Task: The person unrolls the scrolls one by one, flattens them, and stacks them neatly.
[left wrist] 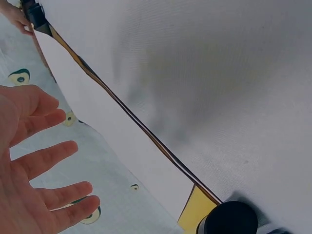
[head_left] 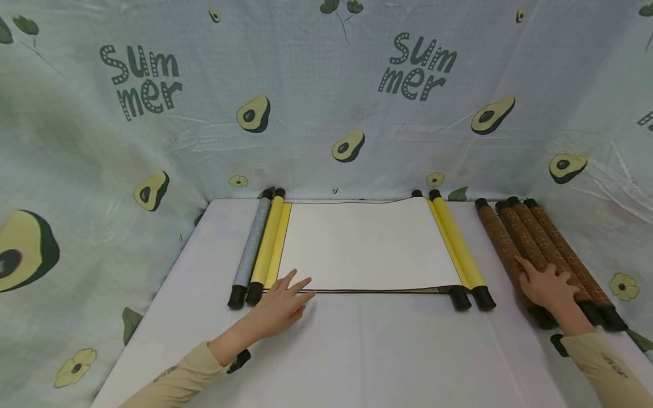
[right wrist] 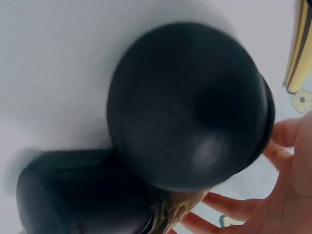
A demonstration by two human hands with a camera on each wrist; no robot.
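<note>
An unrolled scroll [head_left: 362,243] lies across the table, its white sheet bordered by yellow strips. My left hand [head_left: 283,306] is at its near left corner, fingers spread and nothing held; the left wrist view shows the palm and separated fingers. On the right, my right hand [head_left: 550,288] rests over several brown patterned rolled scrolls [head_left: 556,241] with black end caps, fingers spread across them. Its forefinger reaches to the leftmost brown roll [head_left: 497,235]. In the right wrist view, a large black end cap [right wrist: 185,107] hides part of the fingers behind it.
A yellow roll [head_left: 268,238] and a grey-blue roll [head_left: 252,243] lie along the sheet's left side. Another yellow roll [head_left: 456,241] lies at its right. The white table [head_left: 408,351] meets an avocado-printed cloth [head_left: 306,102] behind and at the sides.
</note>
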